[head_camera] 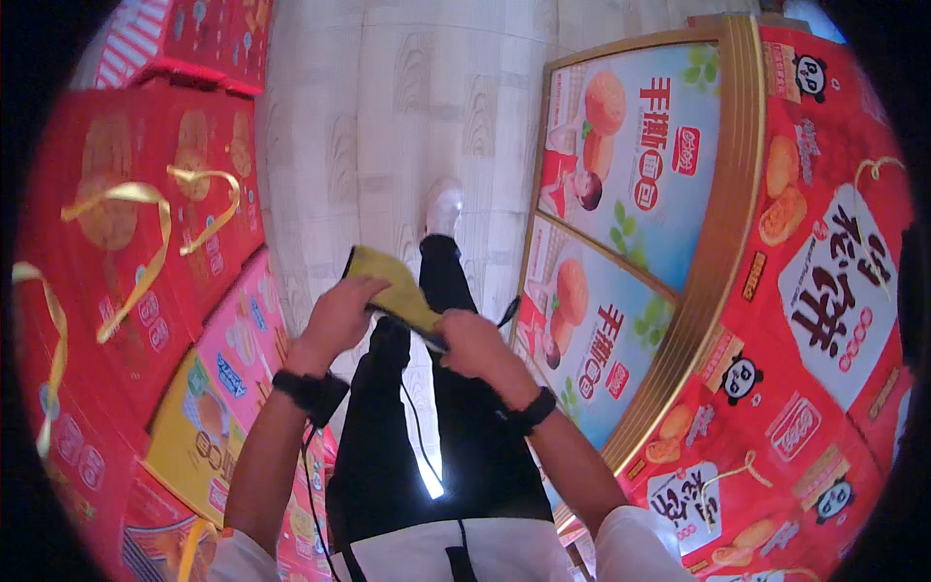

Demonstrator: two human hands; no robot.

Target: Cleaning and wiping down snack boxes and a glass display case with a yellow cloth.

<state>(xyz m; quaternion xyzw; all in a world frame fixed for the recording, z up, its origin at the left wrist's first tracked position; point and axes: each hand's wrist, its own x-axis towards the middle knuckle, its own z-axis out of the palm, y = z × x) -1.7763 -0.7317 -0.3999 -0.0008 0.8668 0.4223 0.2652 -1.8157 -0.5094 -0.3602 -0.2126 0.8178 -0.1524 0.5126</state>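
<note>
A yellow-green cloth (396,287) with a dark edge stretches between my two hands, above my dark trousers and the floor. My left hand (345,314) grips its upper left part, the fingers bent over the top. At the lower right end, my right hand (471,345) pinches the cloth near its dark edge. The middle of the cloth sags and twists a little, and its underside is hidden. Both wrists wear black bands, the left wristband (314,396) carrying a dark block with a cable (311,480).
Red cartons (94,291) with yellow ribbons (156,254) stand on my left, beside a pink box (236,342) and a yellow box (193,429). To my right, a gold-edged display stand (716,240) bears printed panels and red cartons (785,305). A wood-patterned floor (407,109) runs between.
</note>
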